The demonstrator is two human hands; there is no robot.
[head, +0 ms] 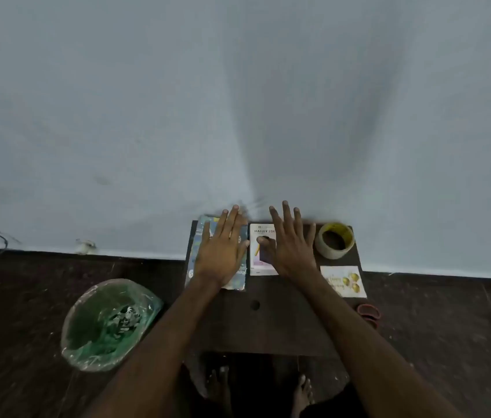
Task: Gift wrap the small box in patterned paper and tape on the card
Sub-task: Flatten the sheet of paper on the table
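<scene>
We had our 2 hands spread flat and empty, left hand (223,254) on the paper (192,262), right hand (294,251) over the box (263,232) beside it; spreading the paper smooth first seemed wisest.

Blue patterned paper (191,260) is shown flat beneath the spread fingers of the left hand (223,254). The white box (261,233) lies beside them, partly under the thumb of the right hand (291,254). The card (343,282) and tape roll (334,241) are set beyond its little finger.
</scene>
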